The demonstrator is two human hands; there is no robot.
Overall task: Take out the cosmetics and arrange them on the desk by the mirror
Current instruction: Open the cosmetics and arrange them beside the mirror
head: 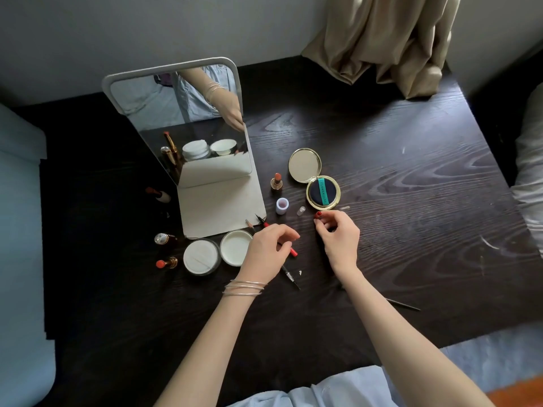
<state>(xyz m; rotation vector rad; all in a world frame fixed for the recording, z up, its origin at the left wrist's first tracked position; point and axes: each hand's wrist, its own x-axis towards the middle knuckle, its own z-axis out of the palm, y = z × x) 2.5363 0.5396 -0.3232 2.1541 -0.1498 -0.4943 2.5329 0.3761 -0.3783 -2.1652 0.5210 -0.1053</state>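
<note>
Beside the mirror [205, 160], the left hand [266, 251] pinches a thin, light red pencil [292, 251] mid-stick; the right hand [338, 240] curls, whether holding something is unclear.

Bare forearms, thin silver bangles [244, 287] (left wrist), red nails, seemingly pale-blue clothing [338, 389]

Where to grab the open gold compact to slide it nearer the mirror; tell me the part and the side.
Grip the base of the gold compact, the round half holding the dark puff, pinching its rim from above across the sides. The lid lies flat open on a hinge toward the mirror, so lifting by the lid would probably let the base swing. The right hand is nearest.
</note>
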